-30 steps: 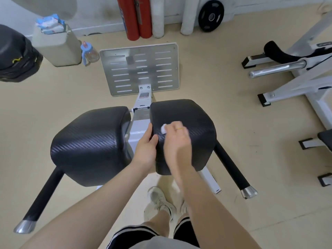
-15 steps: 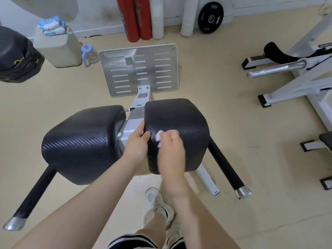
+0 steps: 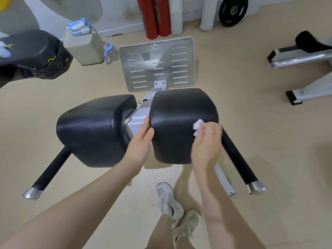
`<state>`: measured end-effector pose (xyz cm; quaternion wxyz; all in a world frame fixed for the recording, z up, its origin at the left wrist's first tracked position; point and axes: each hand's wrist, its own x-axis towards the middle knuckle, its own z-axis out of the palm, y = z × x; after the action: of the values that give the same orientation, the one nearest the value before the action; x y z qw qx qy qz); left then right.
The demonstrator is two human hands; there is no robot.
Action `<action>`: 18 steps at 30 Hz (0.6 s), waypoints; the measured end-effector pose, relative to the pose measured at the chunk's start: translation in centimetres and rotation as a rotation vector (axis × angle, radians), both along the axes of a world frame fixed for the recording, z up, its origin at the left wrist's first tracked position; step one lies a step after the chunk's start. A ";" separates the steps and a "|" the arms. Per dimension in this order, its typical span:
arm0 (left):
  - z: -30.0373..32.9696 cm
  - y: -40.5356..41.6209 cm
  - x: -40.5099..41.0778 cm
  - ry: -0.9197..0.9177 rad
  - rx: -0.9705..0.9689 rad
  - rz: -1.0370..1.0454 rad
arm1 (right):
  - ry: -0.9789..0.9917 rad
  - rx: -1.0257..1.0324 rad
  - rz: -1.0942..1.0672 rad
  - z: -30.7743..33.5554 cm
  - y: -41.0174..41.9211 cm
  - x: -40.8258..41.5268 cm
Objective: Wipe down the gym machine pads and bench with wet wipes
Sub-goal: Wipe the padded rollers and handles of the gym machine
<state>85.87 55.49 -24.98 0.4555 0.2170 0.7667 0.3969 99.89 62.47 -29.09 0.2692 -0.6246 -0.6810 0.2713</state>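
At frame centre, the right hand (image 3: 206, 141) pinches a white wipe (image 3: 197, 127) against the right pad (image 3: 179, 119); the left hand (image 3: 142, 139) grips its inner edge. Left pad (image 3: 95, 126) beside; metal plate (image 3: 158, 63) beyond; wipes packet (image 3: 79, 26) upper left.

arms: sleeveless | right hand (image 3: 206, 144): gold ring | shoes (image 3: 168, 200): white, possibly sneakers
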 end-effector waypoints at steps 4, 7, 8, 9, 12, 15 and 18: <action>1.0 0.4 0.4 -0.128 0.057 0.041 | 0.024 0.104 0.222 -0.7 -5.5 -4.9; 1.0 0.0 0.3 -0.192 0.038 0.029 | -0.031 0.116 0.340 -2.2 -4.7 -4.1; 0.8 -0.3 0.2 -0.193 0.039 0.013 | -0.060 0.108 0.268 -1.6 -3.8 -2.8; 0.7 -0.6 0.2 -0.187 0.044 -0.006 | -0.021 0.103 0.144 -1.3 -2.8 -1.3; -0.3 -1.2 0.5 -0.144 0.112 -0.082 | 0.124 0.168 -0.141 -0.8 -0.3 2.2; -1.2 -1.8 0.6 -0.159 0.170 -0.106 | 0.204 0.180 -0.185 -1.3 -1.2 1.2; -2.3 -2.0 0.0 -0.177 0.229 -0.141 | 0.189 0.125 -0.068 -2.3 -3.9 -2.8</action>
<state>85.86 53.52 -27.29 0.5204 0.2850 0.6561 0.4663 97.07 58.54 -31.36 0.3799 -0.6009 -0.6465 0.2768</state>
